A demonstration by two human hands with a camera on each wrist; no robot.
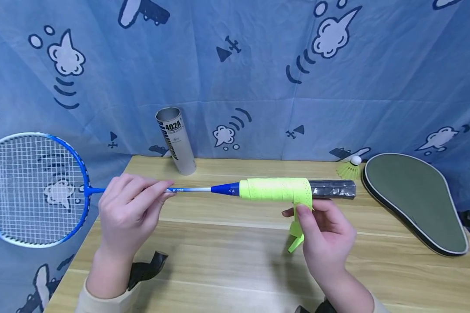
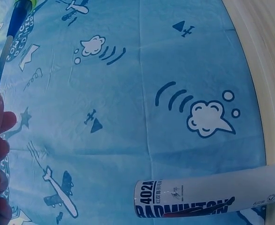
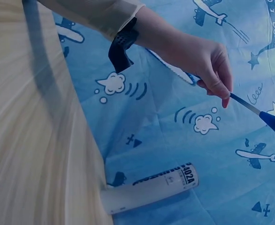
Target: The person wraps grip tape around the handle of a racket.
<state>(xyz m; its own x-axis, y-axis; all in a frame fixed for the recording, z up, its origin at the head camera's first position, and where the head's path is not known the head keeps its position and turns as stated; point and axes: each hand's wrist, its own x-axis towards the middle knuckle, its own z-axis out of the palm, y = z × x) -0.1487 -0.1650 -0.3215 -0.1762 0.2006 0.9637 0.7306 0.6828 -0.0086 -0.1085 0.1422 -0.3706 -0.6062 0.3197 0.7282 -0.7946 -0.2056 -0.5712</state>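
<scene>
With left hand (image 1: pixel 127 213), pinches the racket (image 1: pixel 225 189) by its shaft (image 1: pixel 199 189) above the table (image 1: pixel 219 261); with right hand (image 1: pixel 330 237), pinches yellow tape (image 1: pixel 274 190) hanging from the handle (image 1: pixel 333 189). Likely feels light and stiff, with soft, stretchy tape; best held by the shaft.

1 creased blue cloth (image 1: pixel 254 82), printed with clouds (image 1: pixel 66 58) and planes (image 1: pixel 152 12), hangs beyond the far and left edges of 1 wood-grained table (image 1: pixel 227 248) with soft shadows.

The blue racket (image 1: pixel 224 189) is level, partly wrapped in yellow-green tape (image 1: pixel 276 190).
</scene>
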